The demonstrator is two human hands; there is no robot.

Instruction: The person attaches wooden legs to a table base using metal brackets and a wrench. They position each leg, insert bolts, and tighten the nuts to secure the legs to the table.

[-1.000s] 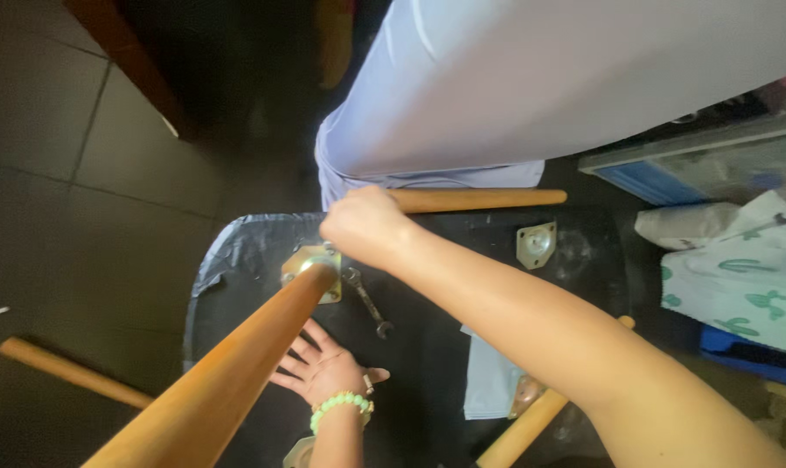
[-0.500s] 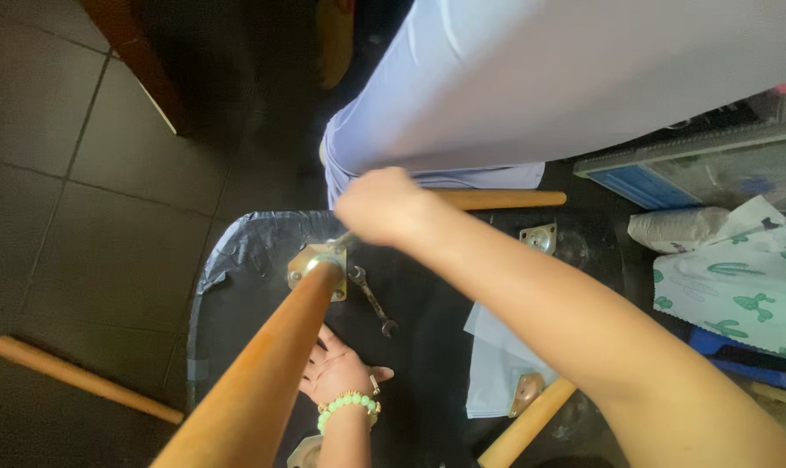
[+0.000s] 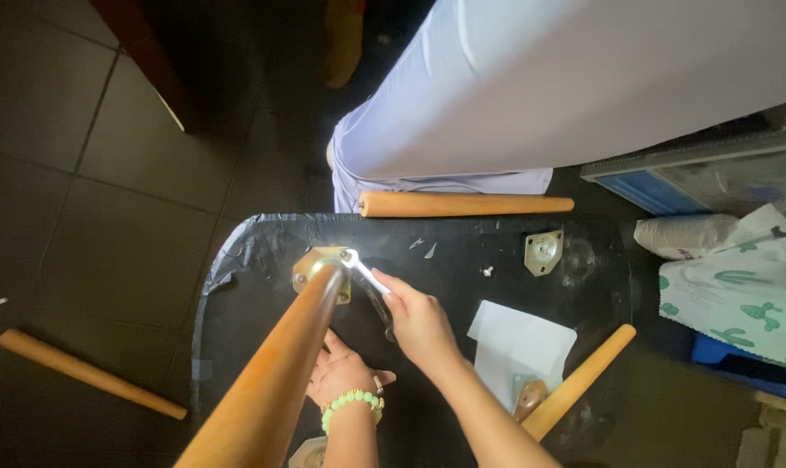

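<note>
Seen from the head camera, looking straight down: right hand [image 3: 420,322] closed around the handle of a small metal wrench [image 3: 368,282], its bright head set against the base of an upright wooden leg [image 3: 271,381] where that leg meets a brass-coloured mounting plate [image 3: 310,264] on a black tabletop [image 3: 462,251] lying on the floor. Left hand [image 3: 345,373] lower in frame, fingers spread flat on the black surface just beside the leg, a green bead bracelet [image 3: 351,403] at the wrist, gripping nothing. Second mounting plate [image 3: 543,251] near the far right corner of the tabletop, bare, with a small screw [image 3: 488,271] close by. White paper sheet [image 3: 521,347] lying to the right of the right forearm, another wooden leg [image 3: 579,381] slanting beside it, touching a further plate at its lower end. Third leg [image 3: 466,204] lying along the far edge of the tabletop, fourth leg [image 3: 89,373] well apart on the dark floor tiles [image 3: 81,199] to the left. Pale lilac trouser leg [image 3: 531,95] above the tabletop, cactus-print cloth [image 3: 748,299] at the right edge
</note>
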